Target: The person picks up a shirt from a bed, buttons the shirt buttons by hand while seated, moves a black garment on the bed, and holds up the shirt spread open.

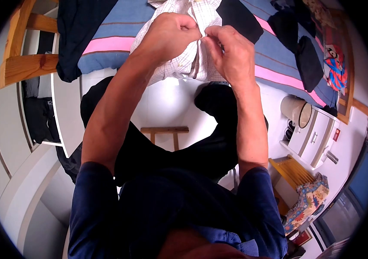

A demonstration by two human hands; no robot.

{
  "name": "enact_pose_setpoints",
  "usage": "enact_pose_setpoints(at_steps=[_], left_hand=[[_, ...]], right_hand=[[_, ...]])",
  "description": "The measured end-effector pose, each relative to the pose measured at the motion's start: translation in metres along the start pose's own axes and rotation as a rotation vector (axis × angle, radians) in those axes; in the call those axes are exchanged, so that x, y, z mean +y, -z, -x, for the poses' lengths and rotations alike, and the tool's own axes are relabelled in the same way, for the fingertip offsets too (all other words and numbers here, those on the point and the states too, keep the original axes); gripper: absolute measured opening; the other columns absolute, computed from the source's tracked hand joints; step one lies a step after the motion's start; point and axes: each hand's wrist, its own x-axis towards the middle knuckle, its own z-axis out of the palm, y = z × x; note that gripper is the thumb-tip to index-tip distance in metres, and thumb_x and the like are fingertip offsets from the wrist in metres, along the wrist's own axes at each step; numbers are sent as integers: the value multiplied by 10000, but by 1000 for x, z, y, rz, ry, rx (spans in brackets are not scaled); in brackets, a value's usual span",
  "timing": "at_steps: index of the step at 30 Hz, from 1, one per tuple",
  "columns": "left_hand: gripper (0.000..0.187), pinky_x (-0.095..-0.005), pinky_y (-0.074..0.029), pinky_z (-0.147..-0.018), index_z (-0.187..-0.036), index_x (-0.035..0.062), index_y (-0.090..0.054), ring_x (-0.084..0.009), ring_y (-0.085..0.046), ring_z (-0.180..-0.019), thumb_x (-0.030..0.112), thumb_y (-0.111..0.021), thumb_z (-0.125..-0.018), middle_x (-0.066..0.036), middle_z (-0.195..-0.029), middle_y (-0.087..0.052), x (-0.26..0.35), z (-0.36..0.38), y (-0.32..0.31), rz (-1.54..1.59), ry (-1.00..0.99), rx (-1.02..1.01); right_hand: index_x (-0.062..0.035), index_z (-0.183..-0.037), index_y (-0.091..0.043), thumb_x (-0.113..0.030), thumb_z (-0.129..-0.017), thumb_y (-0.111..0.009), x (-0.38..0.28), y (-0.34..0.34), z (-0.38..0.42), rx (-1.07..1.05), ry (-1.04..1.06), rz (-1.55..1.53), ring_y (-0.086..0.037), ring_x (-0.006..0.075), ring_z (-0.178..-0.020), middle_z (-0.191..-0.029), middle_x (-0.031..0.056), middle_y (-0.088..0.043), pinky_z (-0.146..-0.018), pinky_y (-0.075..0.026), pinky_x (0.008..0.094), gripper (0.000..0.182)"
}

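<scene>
A white checked shirt point(177, 68) lies over the near edge of a bed with a blue, pink-striped cover point(111, 26). Both hands are at the shirt's front, their fingertips nearly touching. My left hand point(171, 36) pinches the shirt's fabric at the placket, with its fingers curled. From the right, my right hand point(231, 52) holds the placket edge between thumb and forefinger. Whether a button lies between the fingertips is too small to tell.
Dark garments point(82, 36) lie on the bed at left and right. A wooden bed frame point(31, 69) and open drawer point(67, 116) are at the left. At the right stand a white cabinet point(311, 136), a bin point(294, 110) and a wooden chair point(291, 170).
</scene>
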Motion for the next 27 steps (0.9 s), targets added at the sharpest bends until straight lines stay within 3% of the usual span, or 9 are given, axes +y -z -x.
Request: enact_pose_setpoints(at_steps=[4,6,16,27], left_hand=[[113,-219,-385,-566,-842,-1,-696,-35,-482,-644,97,-645,-867,33,-702,-589,-5,-1,-3,2,-29,-11],[134,-228,-379,-553,-857,-6,-697,-35,-464,-637,109,-635,-883,32,-693,-581,-6,0,-5,-89,-162,55],[183,-260,-379,-531,-890,-17,-685,-55,-450,-598,153,-620,-879,10,-635,-541,5,5,-5,-236,-243,67],[201,-277,-338,-477,-796,-16,-673,-55,-409,-542,173,-665,-862,0,-558,-484,-3,1,-5,-287,-268,127]], right_hand=[[-38,-929,-668,-67,-788,-749,-3,2,-1,-1,3,20,-664,296,-714,-807,111,-665,-642,-531,375,165],[-40,-924,-665,-74,-786,-751,0,0,1,13,1,24,-663,295,-709,-802,108,-664,-638,-531,375,166],[-64,-884,-646,-97,-763,-761,4,-5,3,51,-19,113,-664,281,-669,-768,95,-662,-604,-534,370,170],[-76,-879,-638,-108,-764,-764,1,-8,2,70,84,217,-654,277,-647,-742,88,-650,-577,-534,366,174]])
